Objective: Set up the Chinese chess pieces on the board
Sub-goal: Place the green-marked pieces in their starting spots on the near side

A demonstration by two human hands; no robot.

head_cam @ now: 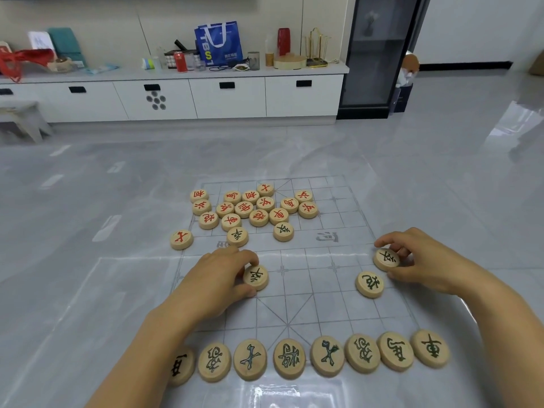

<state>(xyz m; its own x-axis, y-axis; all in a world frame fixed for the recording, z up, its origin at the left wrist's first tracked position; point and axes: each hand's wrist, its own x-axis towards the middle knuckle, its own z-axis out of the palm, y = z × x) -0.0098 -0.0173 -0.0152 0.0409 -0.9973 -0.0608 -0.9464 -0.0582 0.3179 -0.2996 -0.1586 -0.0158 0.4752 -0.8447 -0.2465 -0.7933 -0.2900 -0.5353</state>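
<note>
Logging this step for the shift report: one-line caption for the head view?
Left hand grips one dark-lettered piece, right hand another, on the clear board; red pieces clustered beyond.

A clear plastic board (306, 285) is lying on the grey floor (88, 201). The left hand (217, 278) is pinching a dark-lettered piece (255, 277) at about 8 o'clock from the board's middle. The right hand (424, 263) is gripping a second dark piece (386, 259) at 3 o'clock, near the board's edge. A third dark piece (369, 284) is lying just beside it, toward 7 o'clock. A row of eight dark pieces (289, 358) is lying along the 6 o'clock edge. A cluster of red pieces (253, 209) is sitting at 11 o'clock.
</note>
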